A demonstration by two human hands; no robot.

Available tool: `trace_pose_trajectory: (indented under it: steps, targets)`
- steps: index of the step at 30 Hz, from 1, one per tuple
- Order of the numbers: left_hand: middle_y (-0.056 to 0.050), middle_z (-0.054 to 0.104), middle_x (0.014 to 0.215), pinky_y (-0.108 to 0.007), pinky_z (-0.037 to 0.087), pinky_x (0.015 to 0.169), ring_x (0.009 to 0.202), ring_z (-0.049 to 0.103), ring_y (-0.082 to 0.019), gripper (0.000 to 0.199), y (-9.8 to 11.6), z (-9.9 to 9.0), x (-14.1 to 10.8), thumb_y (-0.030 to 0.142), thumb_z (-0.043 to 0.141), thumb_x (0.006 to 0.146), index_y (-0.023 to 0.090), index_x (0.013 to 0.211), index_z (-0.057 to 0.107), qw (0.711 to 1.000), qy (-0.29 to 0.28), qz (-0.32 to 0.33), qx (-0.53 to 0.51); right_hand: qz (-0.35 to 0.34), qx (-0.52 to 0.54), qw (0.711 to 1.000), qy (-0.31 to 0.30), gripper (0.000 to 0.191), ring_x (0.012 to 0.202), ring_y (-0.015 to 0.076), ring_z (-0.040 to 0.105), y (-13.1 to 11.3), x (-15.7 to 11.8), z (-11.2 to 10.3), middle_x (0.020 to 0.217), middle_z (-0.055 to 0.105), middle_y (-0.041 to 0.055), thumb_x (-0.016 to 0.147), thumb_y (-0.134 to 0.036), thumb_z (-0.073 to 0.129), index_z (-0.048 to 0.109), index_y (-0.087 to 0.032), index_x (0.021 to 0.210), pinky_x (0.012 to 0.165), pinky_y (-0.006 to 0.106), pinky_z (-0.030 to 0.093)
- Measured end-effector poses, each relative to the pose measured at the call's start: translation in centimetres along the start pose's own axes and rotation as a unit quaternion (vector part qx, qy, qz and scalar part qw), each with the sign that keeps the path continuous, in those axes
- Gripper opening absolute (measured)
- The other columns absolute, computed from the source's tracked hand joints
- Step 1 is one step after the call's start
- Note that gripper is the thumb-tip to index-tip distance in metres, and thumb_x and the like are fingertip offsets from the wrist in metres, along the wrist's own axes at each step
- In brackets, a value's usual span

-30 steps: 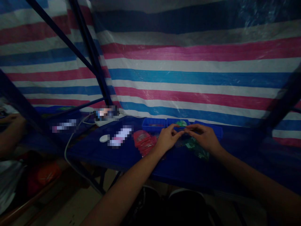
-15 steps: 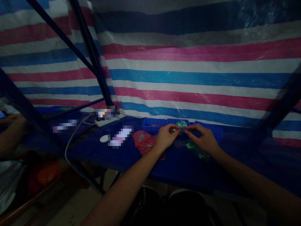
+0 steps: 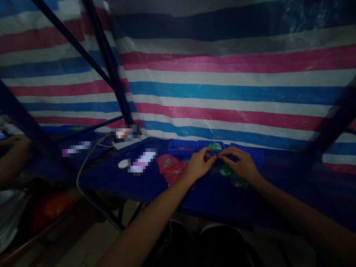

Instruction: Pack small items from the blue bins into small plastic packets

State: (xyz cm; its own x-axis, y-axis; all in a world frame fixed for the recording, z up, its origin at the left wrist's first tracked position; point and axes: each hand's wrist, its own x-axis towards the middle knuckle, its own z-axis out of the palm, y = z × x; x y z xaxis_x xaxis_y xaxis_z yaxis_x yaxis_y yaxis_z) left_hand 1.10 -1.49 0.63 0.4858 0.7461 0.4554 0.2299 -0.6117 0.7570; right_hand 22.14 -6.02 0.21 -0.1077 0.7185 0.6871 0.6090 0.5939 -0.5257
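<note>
striped sheeting as walls, dark blue metal frame, blue table, dull floor below, dim light

Pink, white and blue stripes band the sheet at 12 o'clock from mid-view. Deep blue: desk, trays. Red: packets, 6 o'clock. Green: pieces, 4 o'clock.
</note>
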Motion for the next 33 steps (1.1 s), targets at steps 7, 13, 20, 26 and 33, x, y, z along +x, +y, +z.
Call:
trace_pose_trajectory:
  steps: [7,13,20,26,33]
  targets:
    - [-0.007,0.077,0.108,-0.032,0.055,0.092,0.099,0.071,-0.019,0.031,-1.2,0.2,1.0,0.028,0.048,0.1,0.016,0.115,0.073,0.99,-0.011,-0.019,-0.141,-0.056,-0.034,0.997,-0.028,0.018,0.112,0.028,0.065,-0.2,0.1,0.1,0.117,0.072,0.0058,0.09,-0.035,0.071,0.079,-0.034,0.106,0.1,0.05,0.052]
    - [-0.008,0.076,0.107,-0.031,0.055,0.088,0.095,0.072,-0.019,0.026,-1.8,0.2,0.9,0.028,0.067,0.091,0.017,0.114,0.069,0.995,0.02,-0.013,-0.101,-0.042,-0.018,0.999,-0.026,0.013,0.114,0.0292,0.065,-0.7,0.1,0.1,0.115,0.074,0.0055,0.088,-0.039,0.074,0.079,-0.032,0.098,0.103,0.051,0.052]
    - [-0.007,0.078,0.099,-0.03,0.056,0.078,0.083,0.073,-0.017,0.053,-0.5,0.2,0.3,0.02,0.072,0.087,0.021,0.136,0.055,0.997,-0.03,0.012,-0.068,0.077,0.08,0.993,-0.042,0.033,0.106,0.0275,0.073,-0.2,-0.2,0.3,0.118,0.076,0.0044,0.089,-0.044,0.07,0.073,-0.03,0.119,0.099,0.048,0.058]
    - [-0.005,0.078,0.097,-0.03,0.054,0.078,0.086,0.073,-0.019,0.046,-0.4,0.0,0.2,0.028,0.074,0.087,0.021,0.13,0.059,0.999,-0.006,0.013,-0.034,0.101,0.092,0.99,-0.035,0.03,0.104,0.0294,0.075,-0.1,-0.2,0.2,0.111,0.079,0.0071,0.087,-0.046,0.073,0.076,-0.027,0.109,0.1,0.051,0.058]
    - [-0.004,0.078,0.102,-0.029,0.054,0.078,0.085,0.072,-0.017,0.039,-0.2,0.1,0.3,0.021,0.068,0.09,0.021,0.127,0.06,0.999,-0.015,0.029,-0.016,0.139,0.178,0.973,-0.041,0.038,0.1,0.0285,0.076,0.1,-0.1,0.6,0.108,0.079,0.0102,0.082,-0.047,0.078,0.072,-0.022,0.11,0.095,0.048,0.061]
